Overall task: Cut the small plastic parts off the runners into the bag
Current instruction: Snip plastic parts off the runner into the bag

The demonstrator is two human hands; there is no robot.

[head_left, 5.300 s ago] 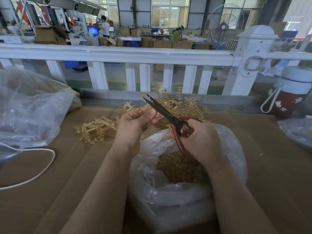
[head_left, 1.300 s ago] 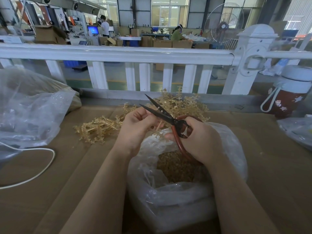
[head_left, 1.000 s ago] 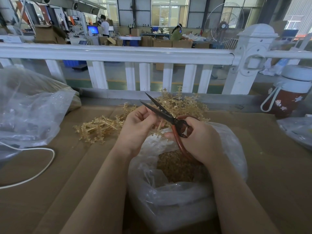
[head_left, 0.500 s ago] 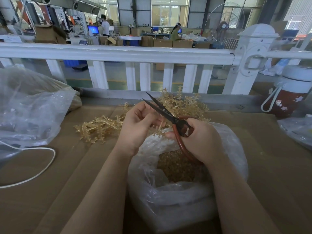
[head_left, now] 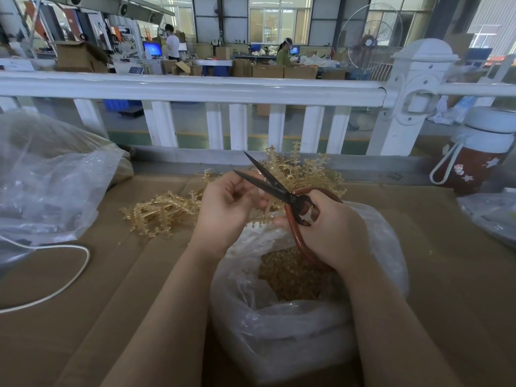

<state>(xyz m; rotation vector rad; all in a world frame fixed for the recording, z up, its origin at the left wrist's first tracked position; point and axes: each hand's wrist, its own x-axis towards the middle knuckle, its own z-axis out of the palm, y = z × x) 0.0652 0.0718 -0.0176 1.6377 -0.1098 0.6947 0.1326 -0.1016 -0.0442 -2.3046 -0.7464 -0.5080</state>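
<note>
The left hand [head_left: 226, 208] pinches an amber runner [head_left: 261, 219] just above the open bag [head_left: 279, 331], so clipped parts drop straight in. The right hand [head_left: 332, 227] grips the red-handled scissors [head_left: 282, 191], blades parted for the next cut. Uncut runners [head_left: 164, 210] lie on the worktop [head_left: 83, 303] beyond the bag.

Bare cardboard tabletop [head_left: 117, 289] open at lower left and right of frame, white cable [head_left: 74, 277] looping lower left, runner pile [head_left: 164, 212] centre, white railing [head_left: 195, 89] blocking the top, bottle [head_left: 480, 152] upper right.
</note>
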